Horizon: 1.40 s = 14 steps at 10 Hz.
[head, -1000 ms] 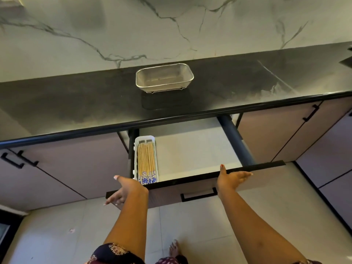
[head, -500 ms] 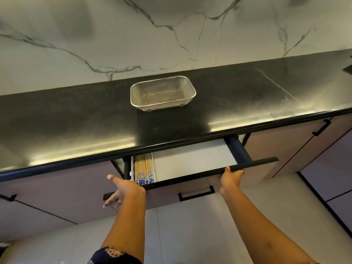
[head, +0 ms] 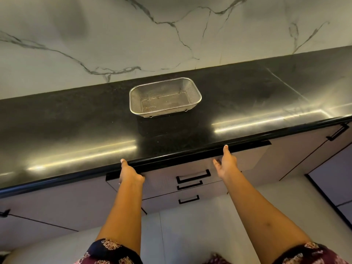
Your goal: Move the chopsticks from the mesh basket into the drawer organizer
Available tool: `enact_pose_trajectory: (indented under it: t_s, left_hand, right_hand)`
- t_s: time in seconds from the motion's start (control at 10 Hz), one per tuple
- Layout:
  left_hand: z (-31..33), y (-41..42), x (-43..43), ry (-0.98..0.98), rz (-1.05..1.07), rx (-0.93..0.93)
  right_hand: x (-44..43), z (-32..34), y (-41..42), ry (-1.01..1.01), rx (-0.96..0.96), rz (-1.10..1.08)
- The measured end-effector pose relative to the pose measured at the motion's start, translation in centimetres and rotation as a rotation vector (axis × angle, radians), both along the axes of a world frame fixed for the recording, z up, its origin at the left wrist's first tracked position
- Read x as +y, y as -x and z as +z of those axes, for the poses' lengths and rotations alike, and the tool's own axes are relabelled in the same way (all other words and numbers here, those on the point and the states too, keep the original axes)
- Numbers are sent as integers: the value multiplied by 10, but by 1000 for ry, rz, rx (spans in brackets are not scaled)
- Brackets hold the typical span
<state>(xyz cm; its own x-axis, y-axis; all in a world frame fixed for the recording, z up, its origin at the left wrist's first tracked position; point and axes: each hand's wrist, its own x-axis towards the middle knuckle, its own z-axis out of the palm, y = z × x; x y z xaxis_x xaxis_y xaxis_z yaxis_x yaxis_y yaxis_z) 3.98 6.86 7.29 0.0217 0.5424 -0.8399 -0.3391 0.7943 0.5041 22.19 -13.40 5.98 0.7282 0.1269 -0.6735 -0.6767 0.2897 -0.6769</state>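
Both open palms, left hand (head: pixel 131 173) and right hand (head: pixel 225 164), push the drawer (head: pixel 190 168) nearly shut, chopsticks now hidden inside; the mesh basket (head: pixel 165 97) sits empty on the counter (head: pixel 76 130).

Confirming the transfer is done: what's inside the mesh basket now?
The mesh basket on the counter holds no chopsticks; only its bare mesh floor shows. The drawer below looks nearly shut, so its contents are hidden.

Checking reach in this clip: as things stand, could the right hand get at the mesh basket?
Probably yes: the mesh basket sits uncovered on the countertop, nothing between it and the right hand.
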Motion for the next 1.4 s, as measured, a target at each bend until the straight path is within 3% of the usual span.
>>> enact_pose_trajectory:
  t_s: [0.3,0.8,1.0,1.1,1.2,1.3,1.4]
  left_hand:
    - [-2,-11,15,-77,-39,-19]
    - [-16,-8,8,-174,45,-174]
    - [-7,-2,8,-168,-95,-103]
    - [4,1,9,-208,-187,208]
    - [17,2,4,-375,-213,602]
    - [34,5,3,-533,-284,809]
    - [57,-2,10,-830,-438,981]
  right_hand:
    - [26,6,-21,79,52,-19]
    - [27,-4,-32,-24,87,-36]
    - [14,4,-37,-13,82,114]
    - [15,13,-37,96,63,141]
    - [20,24,-32,374,-41,96]
    - [32,36,-25,754,-313,210]
    - [49,66,-21,983,-736,284]
